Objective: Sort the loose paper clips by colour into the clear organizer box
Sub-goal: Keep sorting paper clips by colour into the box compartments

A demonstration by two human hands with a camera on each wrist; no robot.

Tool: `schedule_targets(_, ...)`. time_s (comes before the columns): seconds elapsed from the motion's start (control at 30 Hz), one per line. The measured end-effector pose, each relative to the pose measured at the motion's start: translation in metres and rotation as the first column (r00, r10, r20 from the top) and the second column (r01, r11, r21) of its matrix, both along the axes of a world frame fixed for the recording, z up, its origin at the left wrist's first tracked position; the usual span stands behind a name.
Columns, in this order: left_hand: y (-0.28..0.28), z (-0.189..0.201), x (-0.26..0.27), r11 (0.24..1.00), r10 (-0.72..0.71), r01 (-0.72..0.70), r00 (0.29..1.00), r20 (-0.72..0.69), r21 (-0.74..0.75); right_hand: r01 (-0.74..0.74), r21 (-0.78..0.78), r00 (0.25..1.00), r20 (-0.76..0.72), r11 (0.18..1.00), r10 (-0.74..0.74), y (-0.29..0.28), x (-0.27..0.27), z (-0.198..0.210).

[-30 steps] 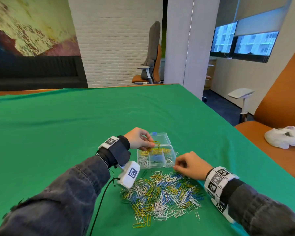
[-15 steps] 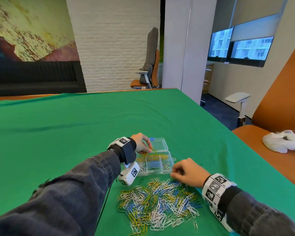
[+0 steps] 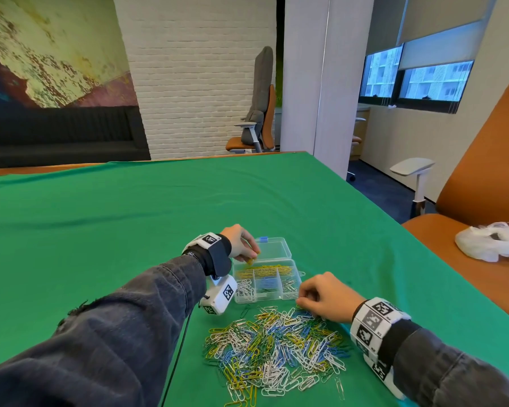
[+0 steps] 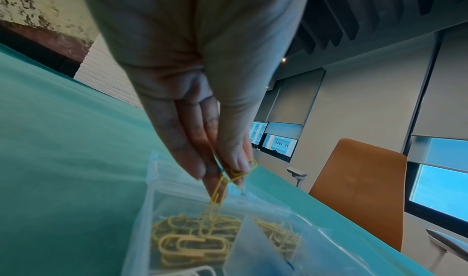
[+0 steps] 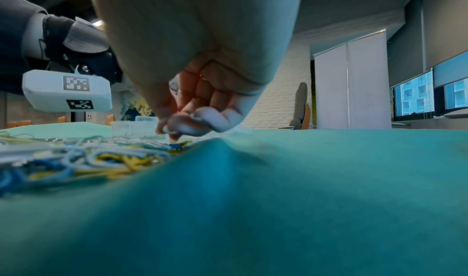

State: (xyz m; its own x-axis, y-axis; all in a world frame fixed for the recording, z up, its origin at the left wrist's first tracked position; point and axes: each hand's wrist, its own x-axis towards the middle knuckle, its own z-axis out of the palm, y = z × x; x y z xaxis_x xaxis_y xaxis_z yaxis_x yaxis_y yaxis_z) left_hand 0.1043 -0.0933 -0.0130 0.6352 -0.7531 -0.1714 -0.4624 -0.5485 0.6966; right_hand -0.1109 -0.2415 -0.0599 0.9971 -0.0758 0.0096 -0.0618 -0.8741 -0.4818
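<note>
The clear organizer box stands open on the green cloth, its lid folded back. My left hand pinches a few linked yellow clips that dangle into the far left compartment, which holds yellow clips. The other compartments hold white and blue clips. A mixed pile of loose clips in white, blue, yellow and green lies just in front of the box. My right hand is curled at the pile's far right edge, its fingertips pinching at a blue clip on the cloth.
One dark clip lies alone between box and pile. The green cloth stretches wide to the left and beyond the box. The table's right edge runs beside an orange chair with a white bag on its seat.
My left hand has shifted a little left and down over the yellow compartment, still holding the yellow clips. My right hand stays at the pile's edge. The head view has tilted slightly.
</note>
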Motion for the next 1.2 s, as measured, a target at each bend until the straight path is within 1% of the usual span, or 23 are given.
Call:
schedule_targets(0.17, 0.004, -0.001, 0.001, 1.0, -0.007, 0.007, 0.999, -0.038, 0.006, -0.007, 0.005, 1.0, -0.006, 1.0, 0.007, -0.001, 0.0, -0.001)
schedule_targets(0.47, 0.005, 0.003, 0.0, 1.0, -0.008, 0.007, 0.999, -0.036, -0.018, -0.008, 0.0, 1.0, -0.014, 1.0, 0.008, -0.001, 0.001, -0.001)
schedule_targets(0.6, 0.006, 0.006, -0.004, 0.999, -0.037, 0.036, 0.999, -0.036, -0.029, -0.003, 0.003, 1.0, -0.016, 1.0, 0.003, 0.0, 0.0, 0.0)
schedule_targets(0.8, 0.011, 0.018, -0.015, 0.998, -0.06, 0.062, 0.997, 0.053, -0.031, -0.01, 0.001, 1.0, -0.013, 1.0, 0.01, 0.0, -0.001, 0.001)
schedule_targets(0.87, 0.015, 0.022, -0.021, 0.998, -0.058, 0.061, 0.991, 0.121, -0.018, -0.009, -0.005, 1.0, -0.009, 1.0, 0.009, 0.0, -0.001, 0.003)
schedule_targets(0.93, 0.022, 0.025, -0.028, 0.999, -0.054, 0.053, 0.977, 0.206, 0.013, -0.009, -0.01, 1.0, 0.0, 1.0, 0.009, 0.0, 0.0, 0.005)
schedule_targets(1.0, 0.03, 0.027, -0.038, 0.996, -0.067, 0.051, 0.964, 0.256, 0.068, -0.013, -0.007, 1.0, 0.006, 1.0, 0.013, 0.0, 0.0, 0.004)
schedule_targets(1.1, 0.049, 0.025, -0.055, 0.971, -0.138, 0.08, 0.958, 0.251, 0.227, -0.026, -0.021, 0.999, 0.02, 0.999, 0.026, 0.001, 0.0, 0.003)
schedule_targets(1.2, 0.071, 0.018, -0.071, 0.901, -0.21, 0.106, 0.955, 0.209, 0.42, -0.038, -0.01, 0.999, 0.018, 0.999, 0.039, 0.002, -0.001, 0.002)
